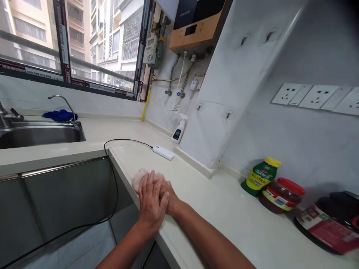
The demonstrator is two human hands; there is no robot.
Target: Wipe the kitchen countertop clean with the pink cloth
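A crumpled pale pink cloth (138, 179) lies on the white countertop (218, 209), close to its front edge. My right hand (170, 195) presses on the cloth, its fingers mostly hidden under my left hand (151, 201). Stretched out nearly flat, the left fingers rest across the right hand and reach the cloth. Further back on the counter is a white power bank–like device (163, 152) with a black cable (116, 183) plugged into its end. Both hands are apart from it.
A white spray bottle (179, 129) stands against the wall. To the right are a green squeeze bottle (260, 176), a red-lidded jar (280, 196) and a dark red appliance (331, 224). A sink (42, 134) with a blue cloth (58, 115) behind it is at left. The cable hangs below the counter edge.
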